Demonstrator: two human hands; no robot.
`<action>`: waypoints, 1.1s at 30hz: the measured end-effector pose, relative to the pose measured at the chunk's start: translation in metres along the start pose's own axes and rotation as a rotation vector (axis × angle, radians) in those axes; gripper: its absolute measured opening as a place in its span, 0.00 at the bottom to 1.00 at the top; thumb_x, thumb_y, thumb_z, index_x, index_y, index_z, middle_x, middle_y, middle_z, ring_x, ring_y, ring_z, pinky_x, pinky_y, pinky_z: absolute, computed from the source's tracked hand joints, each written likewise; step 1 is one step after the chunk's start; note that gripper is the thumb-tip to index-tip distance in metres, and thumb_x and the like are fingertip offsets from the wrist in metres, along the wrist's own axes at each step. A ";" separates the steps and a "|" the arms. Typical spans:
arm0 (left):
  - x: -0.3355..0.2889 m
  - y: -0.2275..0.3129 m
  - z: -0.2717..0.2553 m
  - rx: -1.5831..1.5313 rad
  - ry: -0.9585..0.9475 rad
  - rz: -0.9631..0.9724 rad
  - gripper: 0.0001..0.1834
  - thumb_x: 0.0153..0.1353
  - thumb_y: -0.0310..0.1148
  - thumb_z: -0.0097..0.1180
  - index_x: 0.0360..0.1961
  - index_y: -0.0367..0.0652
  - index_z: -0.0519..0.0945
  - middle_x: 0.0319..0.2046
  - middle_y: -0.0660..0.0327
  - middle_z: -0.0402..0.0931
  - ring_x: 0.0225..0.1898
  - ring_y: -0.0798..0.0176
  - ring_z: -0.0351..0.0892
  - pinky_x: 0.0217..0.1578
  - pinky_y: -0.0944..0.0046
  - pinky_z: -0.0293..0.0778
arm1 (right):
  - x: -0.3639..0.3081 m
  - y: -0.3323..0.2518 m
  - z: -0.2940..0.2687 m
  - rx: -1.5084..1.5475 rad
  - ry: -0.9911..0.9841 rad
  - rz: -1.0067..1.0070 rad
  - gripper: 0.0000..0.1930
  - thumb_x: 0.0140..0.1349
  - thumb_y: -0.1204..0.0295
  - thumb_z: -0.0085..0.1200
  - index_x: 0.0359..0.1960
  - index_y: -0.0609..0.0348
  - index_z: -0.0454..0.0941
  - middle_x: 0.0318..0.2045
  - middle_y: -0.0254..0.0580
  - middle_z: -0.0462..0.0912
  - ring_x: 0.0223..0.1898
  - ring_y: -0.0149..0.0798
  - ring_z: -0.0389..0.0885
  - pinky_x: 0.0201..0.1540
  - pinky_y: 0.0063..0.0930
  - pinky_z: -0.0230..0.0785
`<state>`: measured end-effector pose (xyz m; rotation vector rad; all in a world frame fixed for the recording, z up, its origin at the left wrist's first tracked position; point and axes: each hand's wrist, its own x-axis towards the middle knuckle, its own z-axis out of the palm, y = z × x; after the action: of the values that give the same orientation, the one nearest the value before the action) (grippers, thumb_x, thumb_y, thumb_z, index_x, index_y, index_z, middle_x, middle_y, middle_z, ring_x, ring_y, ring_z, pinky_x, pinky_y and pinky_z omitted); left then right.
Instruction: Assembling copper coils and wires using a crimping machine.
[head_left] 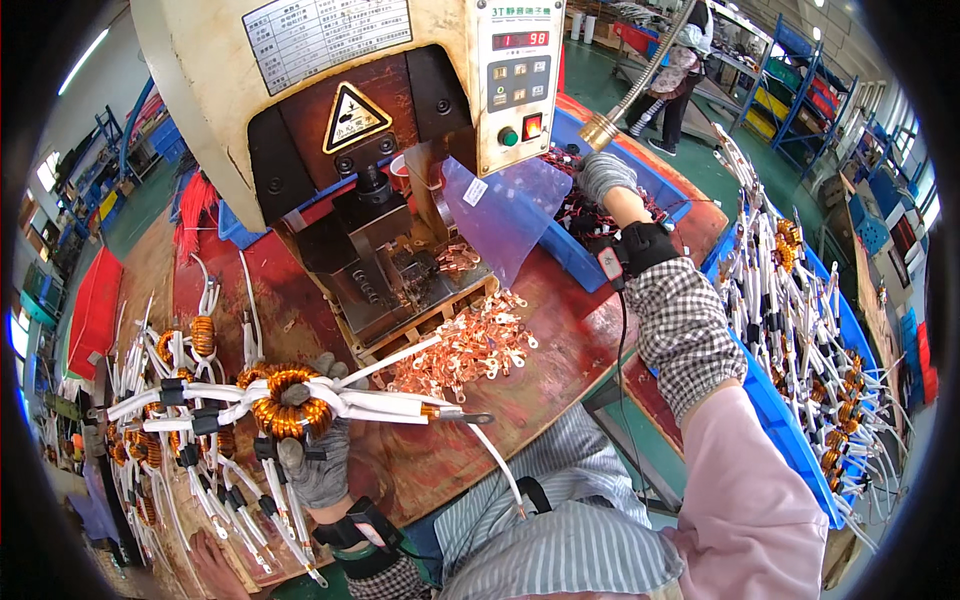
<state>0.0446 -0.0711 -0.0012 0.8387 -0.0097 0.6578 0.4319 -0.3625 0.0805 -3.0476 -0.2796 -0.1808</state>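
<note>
My left hand (318,465), in a grey glove, grips a copper-wound toroidal coil (292,402). The thumb is in front of the ring and fingers show behind it. Thick white leads with black sleeves stretch left from the coil; others run right, one ending in a metal lug (478,419). My right hand (606,178), gloved and with a black wrist strap, is raised at the brass-coloured end of a flexible metal gooseneck (602,130). Its fingers look curled, but what they hold, if anything, is hidden. Below lies a pile of copper terminal lugs (470,350).
A cream terminal press (200,100) stands ahead, with a clear purple-tinted guard (505,215). Similar coils (203,335) fill the table's left side, near another person's bare hand (212,568). Blue bins (790,410) of wired coils flank the right. A person (680,85) stands farther back.
</note>
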 end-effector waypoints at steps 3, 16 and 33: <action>-0.001 -0.006 -0.004 0.032 0.069 0.055 0.50 0.41 0.57 0.64 0.60 0.46 0.56 0.55 0.47 0.59 0.55 0.45 0.63 0.56 0.44 0.62 | -0.016 0.001 -0.012 0.321 0.241 0.141 0.15 0.54 0.59 0.51 0.39 0.52 0.79 0.35 0.51 0.80 0.40 0.50 0.78 0.44 0.39 0.69; -0.012 0.001 -0.003 0.173 0.040 0.129 0.50 0.42 0.54 0.65 0.61 0.40 0.56 0.58 0.50 0.57 0.59 0.47 0.57 0.63 0.48 0.50 | -0.162 -0.016 -0.019 1.571 0.215 -0.171 0.11 0.61 0.66 0.50 0.38 0.60 0.75 0.25 0.35 0.80 0.15 0.23 0.72 0.15 0.14 0.60; -0.037 0.014 0.050 0.187 -0.007 0.194 0.59 0.32 0.55 0.70 0.62 0.43 0.50 0.59 0.45 0.52 0.59 0.39 0.55 0.61 0.43 0.50 | -0.222 -0.058 0.014 2.141 -0.554 -0.543 0.14 0.64 0.61 0.45 0.35 0.60 0.68 0.35 0.45 0.73 0.38 0.39 0.76 0.37 0.30 0.75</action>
<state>0.0200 -0.1188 0.0328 1.0283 -0.0370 0.8476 0.2056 -0.3433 0.0428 -0.7998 -0.6617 0.5603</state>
